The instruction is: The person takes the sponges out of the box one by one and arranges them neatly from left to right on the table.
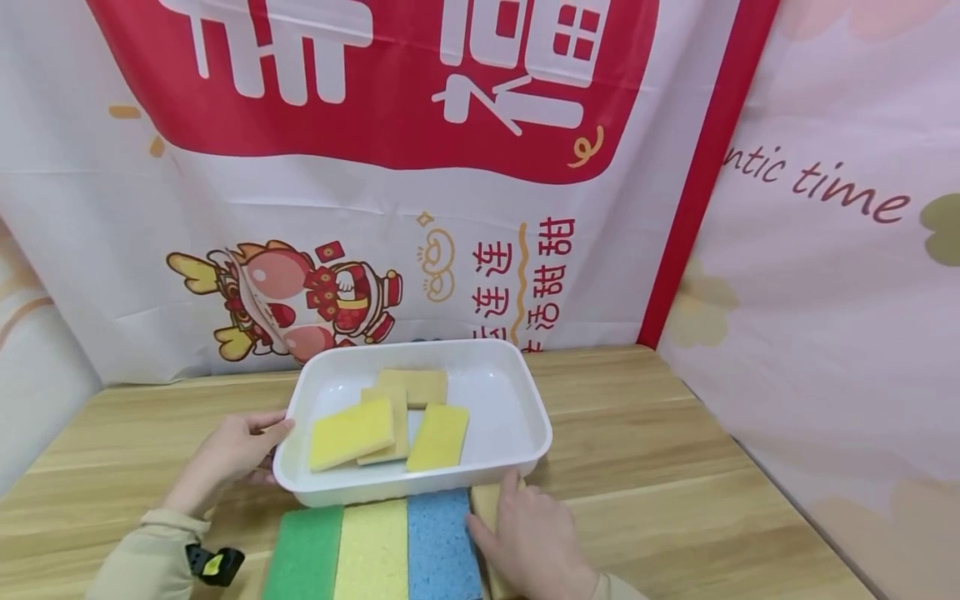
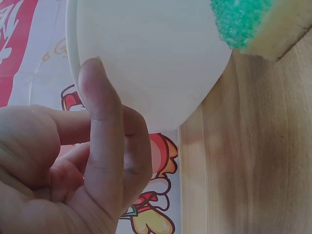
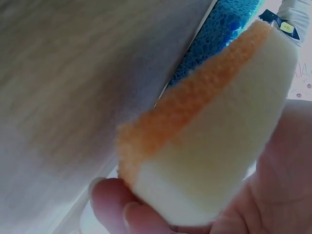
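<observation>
At the near left, a pale beige sleeve (image 1: 142,560) ends in a wrinkled cuff (image 1: 178,522), with a black, boxy wrist device (image 1: 216,564) set against it, bearing a small bright yellow label (image 1: 213,567). At the near edge, farther right, a short stretch of the other sleeve (image 1: 618,590) shows similarly pale beige cloth.

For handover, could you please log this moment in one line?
left hand: holds white rectangular tray; right hand: grips orange-cream sponge block; tray: four yellowish rectangular sponges
</observation>
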